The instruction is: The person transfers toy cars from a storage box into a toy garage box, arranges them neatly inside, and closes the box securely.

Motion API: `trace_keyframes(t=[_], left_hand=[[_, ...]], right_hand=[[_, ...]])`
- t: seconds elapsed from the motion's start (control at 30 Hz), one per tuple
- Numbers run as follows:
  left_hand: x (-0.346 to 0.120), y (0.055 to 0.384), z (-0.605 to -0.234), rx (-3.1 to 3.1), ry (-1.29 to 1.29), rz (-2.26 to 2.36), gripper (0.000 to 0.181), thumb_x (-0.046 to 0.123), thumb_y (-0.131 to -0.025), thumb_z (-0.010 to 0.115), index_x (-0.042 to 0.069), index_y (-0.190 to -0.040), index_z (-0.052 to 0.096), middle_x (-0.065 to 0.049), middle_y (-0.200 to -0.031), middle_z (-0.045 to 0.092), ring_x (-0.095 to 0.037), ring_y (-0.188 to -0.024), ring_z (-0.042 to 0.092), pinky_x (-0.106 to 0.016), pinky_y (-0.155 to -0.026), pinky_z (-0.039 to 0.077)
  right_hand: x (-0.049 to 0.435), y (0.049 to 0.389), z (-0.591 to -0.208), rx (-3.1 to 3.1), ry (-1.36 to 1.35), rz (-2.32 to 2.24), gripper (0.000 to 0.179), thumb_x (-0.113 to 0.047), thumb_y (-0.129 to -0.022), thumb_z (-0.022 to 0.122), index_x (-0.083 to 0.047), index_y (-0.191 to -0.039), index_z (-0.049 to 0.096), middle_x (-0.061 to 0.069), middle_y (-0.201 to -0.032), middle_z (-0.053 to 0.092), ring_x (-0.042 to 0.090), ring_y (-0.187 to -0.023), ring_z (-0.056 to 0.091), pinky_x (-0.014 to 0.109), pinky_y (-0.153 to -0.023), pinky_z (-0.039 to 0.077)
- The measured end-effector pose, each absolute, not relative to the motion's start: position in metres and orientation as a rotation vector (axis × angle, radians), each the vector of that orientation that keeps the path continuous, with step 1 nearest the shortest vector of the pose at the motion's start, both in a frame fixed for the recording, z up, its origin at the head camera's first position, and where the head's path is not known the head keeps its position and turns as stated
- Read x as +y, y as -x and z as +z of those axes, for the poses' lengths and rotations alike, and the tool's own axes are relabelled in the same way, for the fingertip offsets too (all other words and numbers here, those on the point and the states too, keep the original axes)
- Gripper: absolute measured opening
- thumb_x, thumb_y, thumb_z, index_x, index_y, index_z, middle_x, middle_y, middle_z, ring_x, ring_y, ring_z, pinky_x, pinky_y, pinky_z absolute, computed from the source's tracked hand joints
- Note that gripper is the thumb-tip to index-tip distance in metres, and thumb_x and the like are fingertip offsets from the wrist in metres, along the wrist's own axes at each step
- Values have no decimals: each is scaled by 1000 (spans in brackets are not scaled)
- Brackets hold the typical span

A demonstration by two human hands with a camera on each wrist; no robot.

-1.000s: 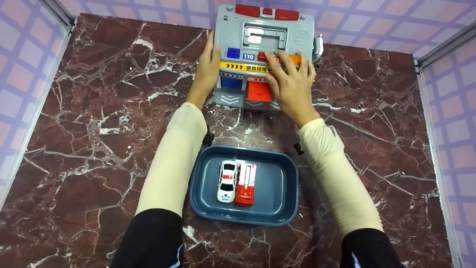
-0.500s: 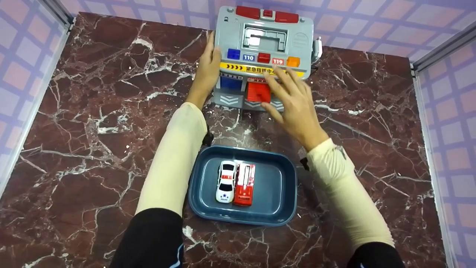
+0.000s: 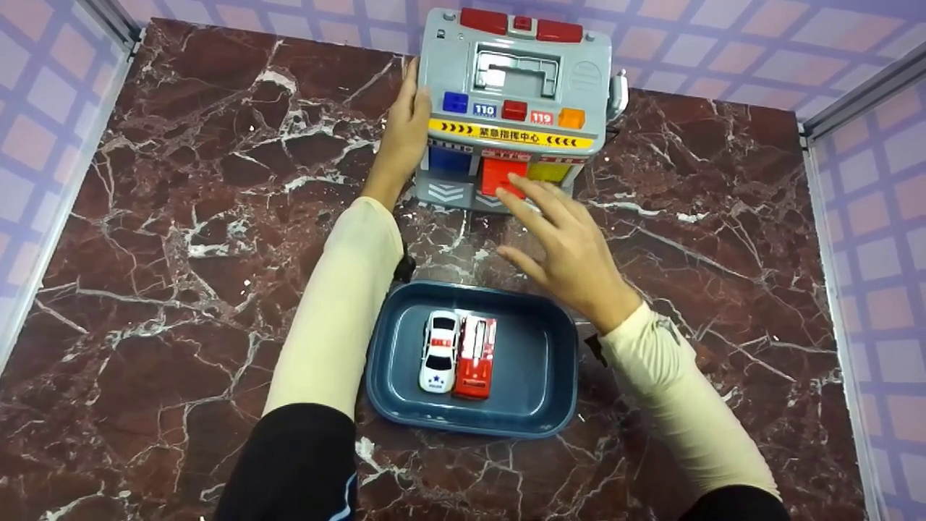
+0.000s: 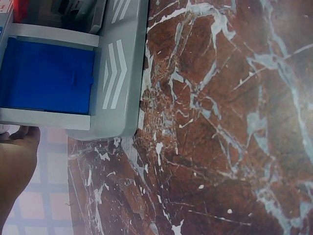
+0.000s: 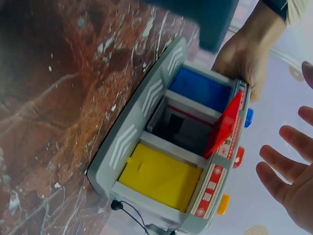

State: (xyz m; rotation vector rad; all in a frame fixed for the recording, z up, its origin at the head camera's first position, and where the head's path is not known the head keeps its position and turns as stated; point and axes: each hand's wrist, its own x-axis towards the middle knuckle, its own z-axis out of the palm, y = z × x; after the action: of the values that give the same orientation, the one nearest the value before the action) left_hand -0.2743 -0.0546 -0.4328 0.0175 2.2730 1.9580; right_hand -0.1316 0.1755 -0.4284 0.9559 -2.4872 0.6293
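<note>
A grey toy emergency garage [image 3: 448,69] with blue, red and orange buttons stands at the back. My left hand [image 3: 399,137] rests along its left side, fingers mostly straight. In front of the garage, my right hand [image 3: 575,250] hovers with fingers spread and holds nothing. The right wrist view shows the red door [image 5: 225,127] swung up, with the middle bay behind it exposed. Both the blue door [image 5: 200,88] and the yellow door [image 5: 161,176] are down. Nearer me, a white police car [image 3: 438,352] and a red fire truck [image 3: 474,373] lie side by side in a tray.
The dark blue tray [image 3: 524,362] sits on the marbled tabletop [image 3: 202,304] between my forearms. A white part [image 3: 618,94] sticks out from the garage's right side. Checked panels [image 3: 723,43] enclose the back and both sides.
My right hand has left the garage's top buttons and drawn back toward the tray, uncovering the orange button and yellow door. The left hand has stayed on the garage's side.
</note>
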Motion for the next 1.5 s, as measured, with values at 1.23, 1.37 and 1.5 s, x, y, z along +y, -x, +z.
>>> trace_keyframes(t=[1.23,1.37,1.5], left_hand=[[-55,275,-434,2311,-32,1928,57,27,-110,29,21,-163,8,6,-169,5,3,-149,7,-6,-115,7],[-55,275,-434,2302,-34,1944,57,28,-110,29,22,-163,8,6,-169,6,3,-149,11,-7,-115,9],[-55,275,-435,2296,-28,1949,57,28,-110,29,22,-163,8,7,-169,6,3,-149,10,-7,-116,8]], right_hand=[[161,70,-454,-2715,-1395,791,54,-42,-87,76,0,-121,68,12,-117,68,25,-106,68,35,-93,57],[160,68,-456,-2786,-1388,718,63,-49,-86,75,0,-123,66,13,-120,68,26,-107,68,37,-93,58],[158,67,-458,-2832,-1400,636,76,-59,-80,75,0,-127,64,13,-122,67,27,-108,68,38,-92,58]])
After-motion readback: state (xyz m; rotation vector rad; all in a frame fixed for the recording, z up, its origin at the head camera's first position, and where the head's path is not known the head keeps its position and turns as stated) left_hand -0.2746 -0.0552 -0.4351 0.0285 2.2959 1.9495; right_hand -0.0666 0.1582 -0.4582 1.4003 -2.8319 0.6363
